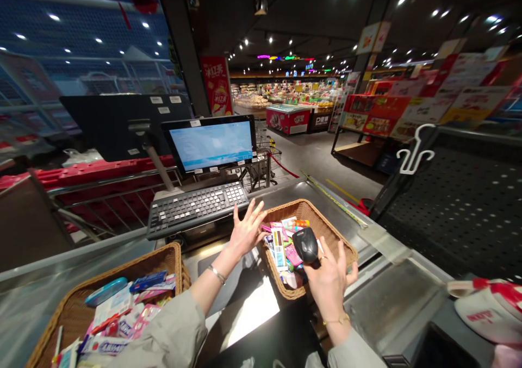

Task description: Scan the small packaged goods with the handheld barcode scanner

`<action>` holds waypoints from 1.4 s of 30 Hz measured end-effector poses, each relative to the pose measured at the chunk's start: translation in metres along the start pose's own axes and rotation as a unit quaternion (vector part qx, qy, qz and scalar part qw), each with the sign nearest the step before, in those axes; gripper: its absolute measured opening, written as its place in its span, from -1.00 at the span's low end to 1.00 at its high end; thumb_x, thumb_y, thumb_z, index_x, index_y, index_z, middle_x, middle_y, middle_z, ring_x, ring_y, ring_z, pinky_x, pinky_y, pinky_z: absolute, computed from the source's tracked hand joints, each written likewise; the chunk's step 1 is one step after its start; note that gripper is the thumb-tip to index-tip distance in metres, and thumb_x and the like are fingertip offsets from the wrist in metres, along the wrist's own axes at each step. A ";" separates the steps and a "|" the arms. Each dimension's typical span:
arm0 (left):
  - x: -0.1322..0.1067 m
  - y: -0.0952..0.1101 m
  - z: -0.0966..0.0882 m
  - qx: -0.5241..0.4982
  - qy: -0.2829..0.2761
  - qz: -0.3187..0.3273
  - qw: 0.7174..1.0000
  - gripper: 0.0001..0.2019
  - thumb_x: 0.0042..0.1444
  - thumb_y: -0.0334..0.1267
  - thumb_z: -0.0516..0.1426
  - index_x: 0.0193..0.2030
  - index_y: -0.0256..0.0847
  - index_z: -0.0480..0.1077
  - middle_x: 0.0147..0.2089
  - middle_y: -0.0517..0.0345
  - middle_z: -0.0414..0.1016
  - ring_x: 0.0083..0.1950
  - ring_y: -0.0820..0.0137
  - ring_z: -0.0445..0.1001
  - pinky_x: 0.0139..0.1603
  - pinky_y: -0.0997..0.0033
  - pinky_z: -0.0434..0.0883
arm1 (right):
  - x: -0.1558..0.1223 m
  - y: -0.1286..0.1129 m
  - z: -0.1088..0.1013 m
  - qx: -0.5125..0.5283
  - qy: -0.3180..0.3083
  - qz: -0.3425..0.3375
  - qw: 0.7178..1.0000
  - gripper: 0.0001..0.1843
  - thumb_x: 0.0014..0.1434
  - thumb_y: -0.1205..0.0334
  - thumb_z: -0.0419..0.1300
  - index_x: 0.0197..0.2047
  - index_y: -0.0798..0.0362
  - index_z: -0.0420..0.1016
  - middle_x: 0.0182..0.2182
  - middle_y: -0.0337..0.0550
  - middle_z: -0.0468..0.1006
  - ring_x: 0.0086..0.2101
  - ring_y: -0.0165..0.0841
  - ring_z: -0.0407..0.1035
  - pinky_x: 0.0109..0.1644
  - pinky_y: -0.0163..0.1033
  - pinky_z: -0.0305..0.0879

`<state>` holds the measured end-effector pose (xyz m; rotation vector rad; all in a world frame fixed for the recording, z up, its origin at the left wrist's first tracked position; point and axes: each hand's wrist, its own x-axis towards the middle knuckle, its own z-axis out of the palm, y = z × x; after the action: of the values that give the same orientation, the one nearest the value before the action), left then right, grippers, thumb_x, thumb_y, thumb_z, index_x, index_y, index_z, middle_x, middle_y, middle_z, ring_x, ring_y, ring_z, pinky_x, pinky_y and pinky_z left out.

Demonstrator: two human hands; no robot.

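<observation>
I stand at a shop checkout. My right hand holds a black handheld scanner over a wicker basket of small packaged goods. My left hand is raised with its fingers spread, empty, just left of that basket's rim and in front of the grey keyboard. A silver bracelet sits on my left wrist.
A till screen stands behind the keyboard. A second wicker basket of packets sits at the lower left. The steel counter runs to the right, with a red and white bag and a black perforated panel.
</observation>
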<state>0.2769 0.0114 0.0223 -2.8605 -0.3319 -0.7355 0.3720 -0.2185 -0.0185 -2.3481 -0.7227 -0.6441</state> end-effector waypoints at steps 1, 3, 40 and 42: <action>-0.003 -0.002 -0.002 0.004 0.002 -0.007 1.000 -0.39 0.17 0.03 0.12 0.32 -0.13 0.19 0.43 -0.14 0.06 0.48 0.01 -0.14 0.34 -0.44 -0.38 | 0.000 -0.003 0.001 0.004 -0.010 -0.003 1.000 -0.53 0.17 -0.03 0.00 0.02 0.00 0.50 0.07 -0.02 0.50 0.28 0.01 -0.03 0.22 0.25 -0.33; -0.011 -0.008 -0.007 0.010 0.005 -0.022 1.000 -0.41 0.19 0.02 0.11 0.32 -0.12 0.20 0.43 -0.13 0.06 0.48 0.01 -0.14 0.35 -0.43 -0.38 | 0.000 -0.010 0.004 0.013 -0.027 -0.012 0.999 -0.53 0.17 -0.04 0.02 0.01 0.01 0.51 0.08 0.01 0.49 0.28 0.03 -0.04 0.20 0.25 -0.28; -0.202 -0.084 -0.079 0.108 -0.034 -0.270 0.956 -0.45 0.19 -0.01 0.11 0.28 -0.13 0.24 0.43 -0.11 0.07 0.48 0.03 -0.09 0.36 -0.41 -0.29 | -0.040 -0.149 0.036 0.141 -0.110 -0.209 0.961 -0.69 0.03 0.18 0.09 -0.17 -0.03 0.56 0.09 -0.15 0.49 0.27 -0.02 -0.04 0.22 0.22 -0.20; -0.214 -0.088 -0.083 0.117 -0.040 -0.285 0.951 -0.47 0.19 -0.03 0.11 0.28 -0.13 0.24 0.43 -0.12 0.07 0.47 0.02 -0.09 0.36 -0.43 -0.28 | -0.044 -0.156 0.039 0.141 -0.112 -0.215 0.960 -0.69 0.02 0.19 0.10 -0.17 -0.05 0.55 0.09 -0.18 0.49 0.27 -0.02 -0.04 0.24 0.24 -0.26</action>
<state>0.0340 0.0411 -0.0022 -2.5744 -1.2034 -0.6075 0.2526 -0.1025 -0.0109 -2.0299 -1.3572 -0.4172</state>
